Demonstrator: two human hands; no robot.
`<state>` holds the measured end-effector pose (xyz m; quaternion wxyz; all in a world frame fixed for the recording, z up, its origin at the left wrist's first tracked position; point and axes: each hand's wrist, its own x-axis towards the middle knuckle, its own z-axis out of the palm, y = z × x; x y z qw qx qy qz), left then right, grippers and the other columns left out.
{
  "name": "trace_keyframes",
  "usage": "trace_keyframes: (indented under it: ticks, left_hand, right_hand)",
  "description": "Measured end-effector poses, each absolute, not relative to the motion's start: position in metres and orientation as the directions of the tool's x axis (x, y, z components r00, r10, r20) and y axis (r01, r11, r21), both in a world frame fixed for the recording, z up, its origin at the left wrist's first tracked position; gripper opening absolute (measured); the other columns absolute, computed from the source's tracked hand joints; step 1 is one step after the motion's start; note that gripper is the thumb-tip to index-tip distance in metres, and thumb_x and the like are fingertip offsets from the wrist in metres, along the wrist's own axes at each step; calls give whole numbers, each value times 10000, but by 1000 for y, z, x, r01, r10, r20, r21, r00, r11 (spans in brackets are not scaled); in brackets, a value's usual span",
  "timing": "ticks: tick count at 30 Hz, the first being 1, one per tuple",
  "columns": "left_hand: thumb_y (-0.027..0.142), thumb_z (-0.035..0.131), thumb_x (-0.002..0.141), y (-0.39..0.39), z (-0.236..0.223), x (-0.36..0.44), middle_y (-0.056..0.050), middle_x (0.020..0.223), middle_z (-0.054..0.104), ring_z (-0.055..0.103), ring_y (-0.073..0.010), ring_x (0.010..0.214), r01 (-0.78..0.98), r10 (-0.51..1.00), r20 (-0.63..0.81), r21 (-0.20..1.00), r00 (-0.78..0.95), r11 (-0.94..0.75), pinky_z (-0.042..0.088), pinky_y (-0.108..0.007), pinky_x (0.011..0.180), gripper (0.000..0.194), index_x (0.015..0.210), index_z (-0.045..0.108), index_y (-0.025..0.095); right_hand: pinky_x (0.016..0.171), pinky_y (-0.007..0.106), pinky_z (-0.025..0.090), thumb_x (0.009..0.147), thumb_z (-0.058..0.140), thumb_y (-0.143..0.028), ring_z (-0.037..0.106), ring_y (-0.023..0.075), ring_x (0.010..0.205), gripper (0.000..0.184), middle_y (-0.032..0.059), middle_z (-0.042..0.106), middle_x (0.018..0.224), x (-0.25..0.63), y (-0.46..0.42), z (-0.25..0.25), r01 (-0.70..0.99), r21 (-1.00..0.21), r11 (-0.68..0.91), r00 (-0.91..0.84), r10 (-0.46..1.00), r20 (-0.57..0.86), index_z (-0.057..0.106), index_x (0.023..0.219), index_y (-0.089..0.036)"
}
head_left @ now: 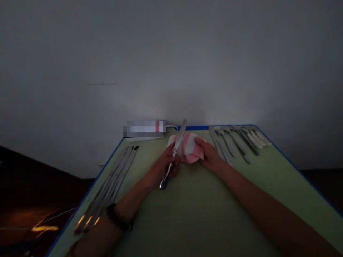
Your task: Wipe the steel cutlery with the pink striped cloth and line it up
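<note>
My left hand (164, 165) is closed around the handle of a metal table knife (179, 140), whose blade points up and away toward the wall. My right hand (210, 156) grips a pink and white striped cloth (189, 147) that lies bunched right beside the blade, touching it. Both hands are over the far middle of a green table (193, 210) with a blue edge. A dark band circles my left wrist.
Several long knives (112, 182) lie in a row along the table's left edge. Several spoons and other cutlery (238, 140) lie at the far right corner. A white power strip (146, 132) sits against the grey wall. The room is dim.
</note>
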<state>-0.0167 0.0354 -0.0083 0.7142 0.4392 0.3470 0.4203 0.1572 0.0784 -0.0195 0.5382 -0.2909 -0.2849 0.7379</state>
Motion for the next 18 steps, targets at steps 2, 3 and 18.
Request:
trace_keyframes:
  ticks: [2, 3, 18]
  left_hand:
    - [133, 540, 720, 36, -14, -17, 62, 684, 451, 406, -64, 470, -286, 909, -97, 931, 406, 227, 281, -139, 380, 766, 1396, 222, 302]
    - [122, 542, 716, 35, -17, -17, 61, 695, 450, 400, -60, 481, -266, 908, -94, 939, 409, 217, 281, -141, 393, 778, 1403, 224, 304]
    - [290, 622, 806, 24, -2, -17, -43, 1067, 633, 684, -152, 657, -162, 926, -70, 977, 371, 139, 550, -289, 578, 411, 1102, 337, 265]
  right_hand:
    - [729, 302, 518, 763, 608, -280, 636, 173, 731, 169, 50, 685, 806, 158, 79, -18, -629, -727, -276, -277, 953, -122, 601, 875, -154]
    - [738, 311, 518, 771, 603, -292, 638, 181, 752, 177, 55, 686, 815, 158, 79, -17, -625, -727, -285, -289, 949, -124, 598, 884, -156]
    - [813, 413, 478, 756, 517, -401, 611, 245, 914, 287, 71, 685, 870, 164, 77, -19, -568, -781, -260, -374, 927, -36, 618, 914, -183]
